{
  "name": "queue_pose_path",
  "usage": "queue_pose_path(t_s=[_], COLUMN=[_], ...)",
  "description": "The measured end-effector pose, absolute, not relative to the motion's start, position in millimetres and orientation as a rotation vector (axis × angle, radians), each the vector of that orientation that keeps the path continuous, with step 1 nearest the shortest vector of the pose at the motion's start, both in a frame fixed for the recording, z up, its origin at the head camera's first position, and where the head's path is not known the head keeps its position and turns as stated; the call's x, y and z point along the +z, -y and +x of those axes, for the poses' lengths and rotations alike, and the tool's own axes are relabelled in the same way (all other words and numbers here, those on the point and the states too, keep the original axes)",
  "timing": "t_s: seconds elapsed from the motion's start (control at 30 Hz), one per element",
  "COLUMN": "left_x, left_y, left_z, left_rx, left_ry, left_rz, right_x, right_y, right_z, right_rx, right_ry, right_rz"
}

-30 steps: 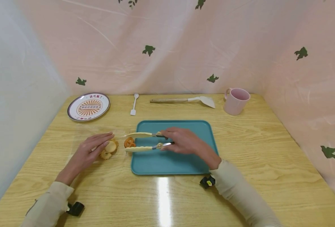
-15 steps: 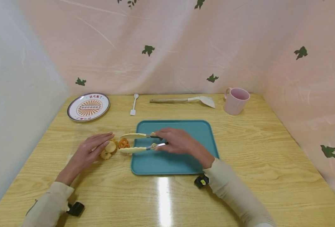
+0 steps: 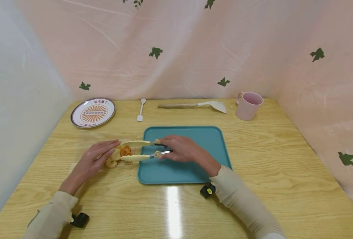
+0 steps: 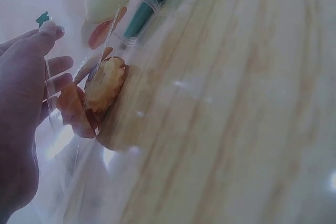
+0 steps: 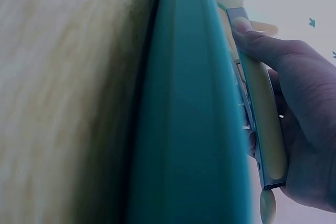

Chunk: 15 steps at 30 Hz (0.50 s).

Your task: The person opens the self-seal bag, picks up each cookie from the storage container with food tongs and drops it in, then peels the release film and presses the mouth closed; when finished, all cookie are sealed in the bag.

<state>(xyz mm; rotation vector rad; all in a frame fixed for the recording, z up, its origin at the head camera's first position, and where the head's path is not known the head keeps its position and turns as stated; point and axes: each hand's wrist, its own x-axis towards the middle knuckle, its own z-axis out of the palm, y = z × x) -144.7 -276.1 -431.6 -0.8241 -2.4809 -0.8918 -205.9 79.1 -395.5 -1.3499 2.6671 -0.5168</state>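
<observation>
My left hand (image 3: pixel 93 158) holds a clear plastic bag (image 4: pixel 68 153) lying on the table, its mouth towards the tray. Several round pale cookies (image 3: pixel 112 163) lie inside, close to the thumb. My right hand (image 3: pixel 180 148) grips cream-tipped metal tongs (image 3: pixel 136 158), reaching left over the edge of the teal tray (image 3: pixel 179 171). Between the tongs' tips is an orange-brown pretzel-shaped cookie (image 3: pixel 125 151), beside the pale cookies. In the right wrist view the thumb presses along the tongs' handle. The bag's transparent edges are hard to make out from the head view.
At the back left stands a patterned plate (image 3: pixel 93 113). A small white spoon (image 3: pixel 141 109), a wooden-handled spatula (image 3: pixel 188 105) and a pink mug (image 3: pixel 248 106) line the table's back. Cloth walls with green leaf shapes enclose it.
My right hand has moved left with the tongs, carrying the pretzel-shaped cookie from near the tray's left edge to beside the pale cookies. My left hand has stayed still.
</observation>
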Motion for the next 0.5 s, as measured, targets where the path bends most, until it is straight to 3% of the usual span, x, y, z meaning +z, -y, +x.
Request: queue_pose_path(t_s=[0.5], left_x=[-431.0], left_y=[274.6], left_z=[-144.7], left_rx=[-0.878], left_ry=[2.469], left_rz=[-0.834], right_x=[-394.5], right_y=[-68.3], right_z=[-204.4], right_rx=[-0.515], right_ry=[-2.638], right_rz=[-1.356])
